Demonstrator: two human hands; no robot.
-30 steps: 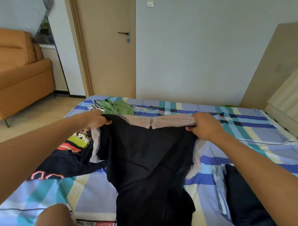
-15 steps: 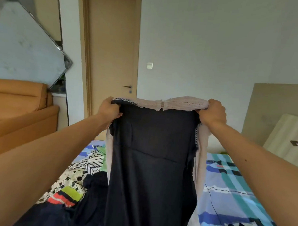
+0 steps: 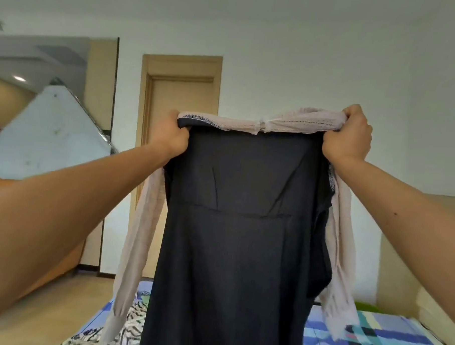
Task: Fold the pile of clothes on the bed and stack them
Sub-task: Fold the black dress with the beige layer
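A black dress [image 3: 234,237] with pale pink lace sleeves hangs upright in front of me, high above the bed [image 3: 386,338]. My left hand [image 3: 170,133] grips its top left shoulder. My right hand [image 3: 349,136] grips the top right shoulder, fingers curled round the lace. One pink sleeve [image 3: 132,259] dangles on the left and the other pink sleeve [image 3: 341,255] on the right. The dress hides most of the bed and the pile behind it. A black-and-white patterned garment [image 3: 131,322] shows at the lower left.
The bed has a blue, teal and white checked sheet. A closed wooden door [image 3: 180,97] stands straight ahead. A large mirror [image 3: 48,138] leans at the left above an orange sofa. A beige headboard [image 3: 399,271] is on the right.
Both hands have lifted the dress from bed level to well above it, and my view has tilted upward. The dress now hangs full length with its sleeves dangling.
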